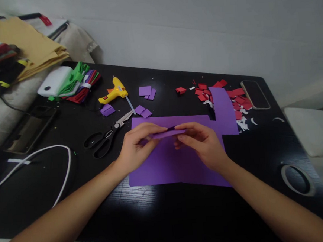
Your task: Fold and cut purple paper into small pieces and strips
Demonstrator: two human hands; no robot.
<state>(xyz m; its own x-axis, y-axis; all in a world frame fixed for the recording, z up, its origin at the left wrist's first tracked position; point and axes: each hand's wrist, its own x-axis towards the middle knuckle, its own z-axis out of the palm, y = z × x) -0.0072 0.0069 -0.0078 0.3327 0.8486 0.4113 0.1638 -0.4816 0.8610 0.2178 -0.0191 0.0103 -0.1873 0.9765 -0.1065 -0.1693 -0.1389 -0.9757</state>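
Observation:
A small strip of purple paper (168, 134) is pinched between both my hands, seen nearly edge-on, and looks folded. My left hand (137, 142) closes on its left end with thumb and fingers. On the other end, my right hand (200, 140) grips with thumb and forefinger. Beneath them lies a large purple paper sheet (154, 170), partly covered by my hands. A purple paper piece with a curved edge (224, 108) overlaps its upper right. Black-handled scissors (108, 134) rest open to the left of the sheet.
Behind the scissors sits a yellow glue gun (116, 90). Small purple paper pieces (145, 91) lie near it. Red paper scraps (203, 89) and a phone (255, 95) are at the right, with a tape roll (297, 179) nearer. A white cable (66, 162) curves at left.

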